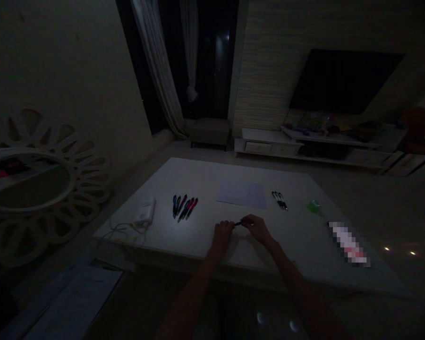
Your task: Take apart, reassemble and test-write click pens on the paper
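Note:
Both my hands are over the near part of a white table (pixel 198 182) in dim light. My left hand (pixel 222 237) and my right hand (pixel 257 228) come together on a dark pen (pixel 238 223), which looks held between both sets of fingers. Its ends are hard to see. Left of them lie several pens with coloured barrels (pixel 184 208) side by side. A sheet of paper (pixel 241 194) lies ahead of my hands. To its right are a small cluster of black pen parts (pixel 279 200) and a green object (pixel 313 206).
A white charger (pixel 145 211) with a tangled cable (pixel 122 233) sits at the table's left end. A pixelated, unreadable item (pixel 349 244) lies at the right. A round petal-framed mirror (pixel 31 189) stands left; a TV (pixel 343 81) and low cabinet (pixel 304 146) stand beyond.

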The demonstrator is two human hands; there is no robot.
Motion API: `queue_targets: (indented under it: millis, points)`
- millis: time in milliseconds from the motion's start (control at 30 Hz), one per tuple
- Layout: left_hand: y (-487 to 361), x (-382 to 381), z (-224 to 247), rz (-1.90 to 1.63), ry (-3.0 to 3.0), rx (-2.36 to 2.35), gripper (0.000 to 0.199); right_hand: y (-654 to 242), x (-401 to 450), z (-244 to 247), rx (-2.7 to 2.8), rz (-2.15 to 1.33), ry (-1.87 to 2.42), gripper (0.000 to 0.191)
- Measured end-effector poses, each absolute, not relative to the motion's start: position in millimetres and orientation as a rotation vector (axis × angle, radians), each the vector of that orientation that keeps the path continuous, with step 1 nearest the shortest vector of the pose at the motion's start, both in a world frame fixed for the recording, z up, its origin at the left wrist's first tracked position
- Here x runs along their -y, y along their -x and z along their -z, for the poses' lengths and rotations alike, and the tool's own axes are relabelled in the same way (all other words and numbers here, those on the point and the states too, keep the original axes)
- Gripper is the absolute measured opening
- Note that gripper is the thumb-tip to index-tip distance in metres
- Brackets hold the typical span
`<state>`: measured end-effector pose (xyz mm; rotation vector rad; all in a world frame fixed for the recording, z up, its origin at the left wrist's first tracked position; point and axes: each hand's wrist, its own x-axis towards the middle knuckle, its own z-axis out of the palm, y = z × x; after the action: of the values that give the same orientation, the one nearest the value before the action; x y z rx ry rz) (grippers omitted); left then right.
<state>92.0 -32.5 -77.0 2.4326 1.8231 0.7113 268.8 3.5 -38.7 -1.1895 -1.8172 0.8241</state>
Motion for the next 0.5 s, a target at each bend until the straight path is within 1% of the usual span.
queue_targets:
  millis: [133,267,333,433,500]
  points:
    - [-92.2,30.3,82.0,-0.808,-2.396,-1.806,0.026,-260.3,0.2,40.3,1.754,-0.927,1.236,0.023]
    - [-92.2,31.6,81.6,-0.820,-2.434,-1.749,0.014,-261.5,1.4,38.0,1.766,-0.982,1.313,0.025]
    - [-92.6,32.8,80.7,-0.805,-2.470,-1.716,0.012,-262.6,2.4,38.3,1.782,-0.982,1.385,0.031]
    - [-93.4,33.9,79.4,-0.782,-2.504,-1.680,0.014,-263.2,4.9,42.9,1.786,-0.933,1.482,0.048]
    - [-93.8,34.2,78.5,-0.783,-2.496,-1.679,0.014,-264.0,6.2,47.4,1.773,-0.934,1.442,0.050]
